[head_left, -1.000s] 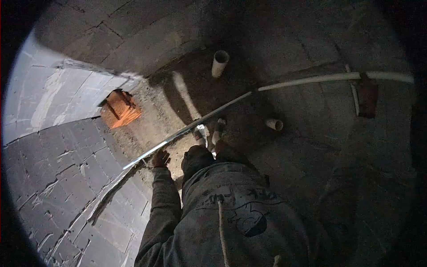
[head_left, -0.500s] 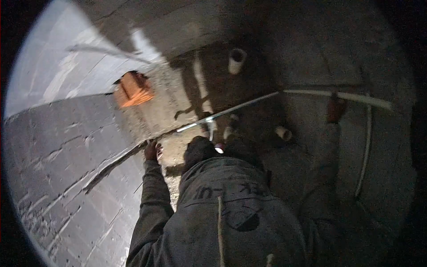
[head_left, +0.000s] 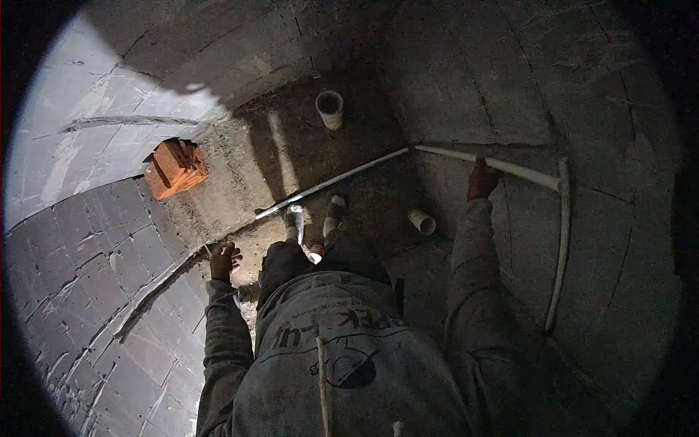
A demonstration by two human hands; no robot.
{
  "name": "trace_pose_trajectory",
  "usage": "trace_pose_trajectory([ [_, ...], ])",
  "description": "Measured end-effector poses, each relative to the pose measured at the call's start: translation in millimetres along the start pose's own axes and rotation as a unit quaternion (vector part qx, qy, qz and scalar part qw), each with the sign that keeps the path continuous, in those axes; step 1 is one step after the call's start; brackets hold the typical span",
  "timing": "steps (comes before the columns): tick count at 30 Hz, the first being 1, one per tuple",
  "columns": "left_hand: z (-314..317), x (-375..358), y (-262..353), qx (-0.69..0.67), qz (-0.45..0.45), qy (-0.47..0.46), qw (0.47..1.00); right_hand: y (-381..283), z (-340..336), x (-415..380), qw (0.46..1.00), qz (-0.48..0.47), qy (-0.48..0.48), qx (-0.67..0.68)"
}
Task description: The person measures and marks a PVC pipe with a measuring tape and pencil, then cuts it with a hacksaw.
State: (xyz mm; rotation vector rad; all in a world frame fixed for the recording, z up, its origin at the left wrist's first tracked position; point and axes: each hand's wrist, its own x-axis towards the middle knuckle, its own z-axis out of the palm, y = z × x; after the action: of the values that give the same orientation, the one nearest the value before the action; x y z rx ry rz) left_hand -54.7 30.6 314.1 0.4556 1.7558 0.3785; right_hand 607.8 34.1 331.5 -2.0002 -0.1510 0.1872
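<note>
Right hand [head_left: 482, 180] is seen closed around the white pipe [head_left: 502, 167], at a spot just right of the pipe's joint; the grip is wrapped tight, fingers not separable in the dim light. Left hand [head_left: 224, 261] is seen curled at the top edge of the grey block wall [head_left: 95, 277]; whether anything is clasped in it cannot be told.

Around the right grip: the pipe's long axis runs roughly level, from the grip leftward and down to its free end near the shoes [head_left: 313, 218], and rightward to an elbow, where a second length [head_left: 559, 247] drops away below and to the right of the grip. Below-left of the grip a short pipe stub [head_left: 421, 221] lies on the floor, open end facing right. Farther up-left an upright pipe stub [head_left: 330, 109] stands, mouth open; contents too dark to tell.

Above the left grip an orange brick [head_left: 175, 167] is set at the wall's edge.
</note>
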Motion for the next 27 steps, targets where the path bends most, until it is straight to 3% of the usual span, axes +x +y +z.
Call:
trace_pose_trajectory([
  [3,2.9,-0.6,3.9,-0.007,0.0,0.002,1.0,-8.2,-1.2,9.2,0.982,0.089,-0.091,-0.138],
  [5,20.0,-10.7,15.6,0.046,0.027,0.01,0.999,50.9,1.9,54.3,0.961,0.051,-0.11,-0.247],
  [8,14.6,6.1,2.2,0.053,0.02,-0.033,0.998,72.6,-0.5,78.5,0.938,-0.031,-0.083,-0.335],
  [20,42.0,-24.7,33.0,0.117,0.038,-0.011,0.992,104.6,0.9,123.3,0.908,-0.113,-0.063,-0.4],
  [22,40.3,-23.1,28.9,0.104,0.04,-0.009,0.994,53.5,0.6,93.5,0.901,-0.026,-0.1,-0.42],
  [27,38.0,-27.0,21.8,0.109,0.042,-0.008,0.993,77.2,4.7,99.7,0.891,-0.07,-0.082,-0.442],
])
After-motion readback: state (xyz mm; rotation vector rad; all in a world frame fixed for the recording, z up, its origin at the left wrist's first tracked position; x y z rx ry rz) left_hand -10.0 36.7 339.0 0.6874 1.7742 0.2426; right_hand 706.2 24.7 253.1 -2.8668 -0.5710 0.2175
